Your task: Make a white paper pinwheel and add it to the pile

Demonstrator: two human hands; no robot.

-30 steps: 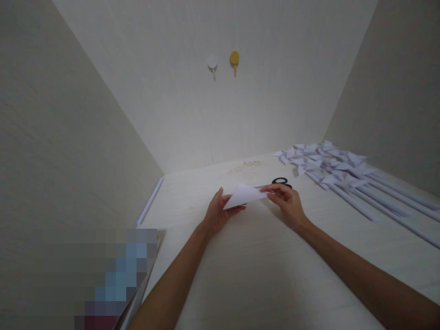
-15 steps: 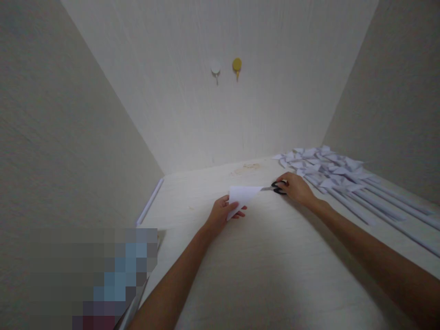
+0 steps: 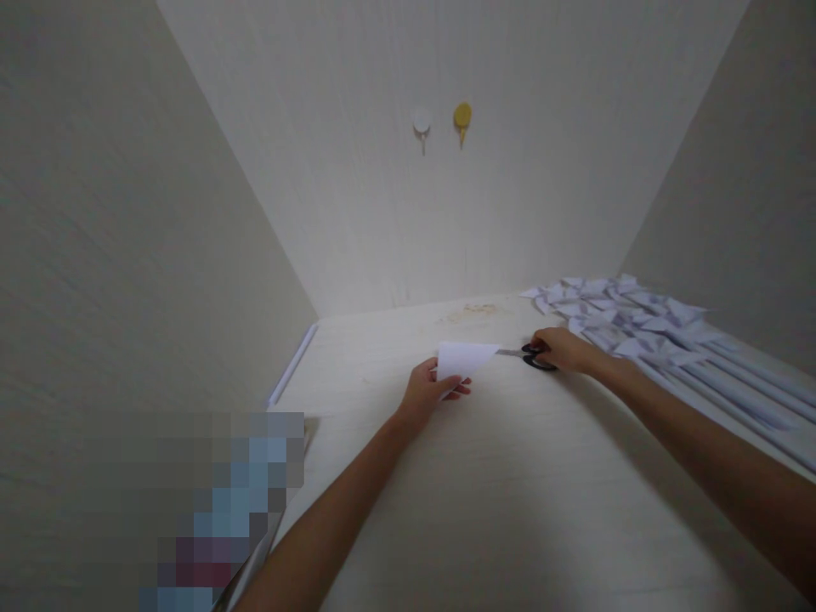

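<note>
In the head view, my left hand (image 3: 428,393) pinches a white piece of paper (image 3: 464,360), folded or cut to a triangular shape, between thumb and fingers. My right hand (image 3: 561,348) grips black-handled scissors (image 3: 539,356) by the finger loops. Their metal blades point left and meet the pointed right corner of the paper. Whether the blades are closed on the paper or lie behind it I cannot tell. Both hands are above the pale tabletop (image 3: 484,501).
To the right lie several white paper pinwheels (image 3: 643,323) on rolled paper sticks (image 3: 758,382). A single paper stick (image 3: 293,365) lies along the left edge. On the wall hang a white hook (image 3: 422,123) and a yellow hook (image 3: 462,117). A pixelated patch covers the lower left.
The whole view has shifted, so things appear further right. The scissors are opened a little wider at the handles, still at the paper's corner. My left hand keeps its hold.
</note>
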